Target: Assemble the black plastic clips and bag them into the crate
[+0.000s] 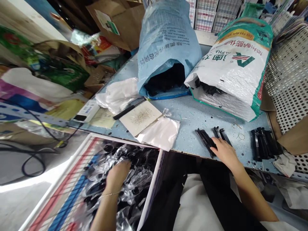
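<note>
My left hand (119, 171) reaches down into a crate (158, 166) beside the table, among black plastic parts (141, 157) and clear plastic bags (141, 176). Its fingers are hidden there and a little blurred. On the table's front edge, my right hand (225, 153) is closed over slim black plastic pieces (222, 134), its fingers curled down on them. More of the long black pieces (205, 141) lie just left of the thumb. Another row of black pieces (262, 144) lies farther right on the table.
A blue woven sack (168, 41) and a white-green sack (231, 70), both holding black parts, lie open towards me. A cardboard sheet (139, 117), white plastic bags (161, 131) and a black pen-like stick (125, 110) lie mid-table. A perforated white basket (288, 70) stands right.
</note>
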Demonstrator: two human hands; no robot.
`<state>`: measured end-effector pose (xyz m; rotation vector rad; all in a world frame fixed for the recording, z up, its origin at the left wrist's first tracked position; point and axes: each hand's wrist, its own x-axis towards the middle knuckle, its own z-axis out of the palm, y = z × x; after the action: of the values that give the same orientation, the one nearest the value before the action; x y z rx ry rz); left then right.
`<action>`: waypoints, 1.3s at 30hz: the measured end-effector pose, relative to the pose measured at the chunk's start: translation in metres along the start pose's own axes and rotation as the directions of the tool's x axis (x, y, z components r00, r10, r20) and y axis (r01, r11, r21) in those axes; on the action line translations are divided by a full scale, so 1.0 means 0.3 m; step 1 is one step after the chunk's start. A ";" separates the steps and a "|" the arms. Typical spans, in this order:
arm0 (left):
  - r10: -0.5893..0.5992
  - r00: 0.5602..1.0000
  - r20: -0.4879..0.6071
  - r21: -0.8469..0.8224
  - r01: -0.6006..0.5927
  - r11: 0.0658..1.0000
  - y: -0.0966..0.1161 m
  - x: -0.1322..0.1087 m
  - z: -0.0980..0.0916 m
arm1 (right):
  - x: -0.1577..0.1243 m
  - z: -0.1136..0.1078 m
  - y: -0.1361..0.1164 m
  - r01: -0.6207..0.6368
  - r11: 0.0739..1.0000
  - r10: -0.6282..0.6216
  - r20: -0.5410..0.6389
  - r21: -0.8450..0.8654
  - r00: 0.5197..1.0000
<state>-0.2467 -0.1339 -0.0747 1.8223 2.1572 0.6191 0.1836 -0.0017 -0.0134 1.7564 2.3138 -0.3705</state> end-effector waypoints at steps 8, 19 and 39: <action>-0.010 1.000 0.028 -0.113 0.013 0.993 0.430 0.331 0.257 | 0.072 0.079 -0.047 0.020 0.902 -0.011 -0.022 0.432 1.000; -0.145 0.960 0.241 -0.509 0.252 0.823 0.237 0.443 0.226 | 0.128 0.182 -0.252 -0.554 -0.516 -0.476 0.318 0.654 0.820; 0.631 0.776 -0.018 -0.291 -0.608 0.739 0.601 0.119 0.113 | 0.060 0.133 -0.330 0.035 0.101 -0.200 -0.014 0.994 0.980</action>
<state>-0.0808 -0.0706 -0.0166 2.3353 1.2724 0.9084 0.0841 -0.0236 -0.0498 1.7063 2.0770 -2.5548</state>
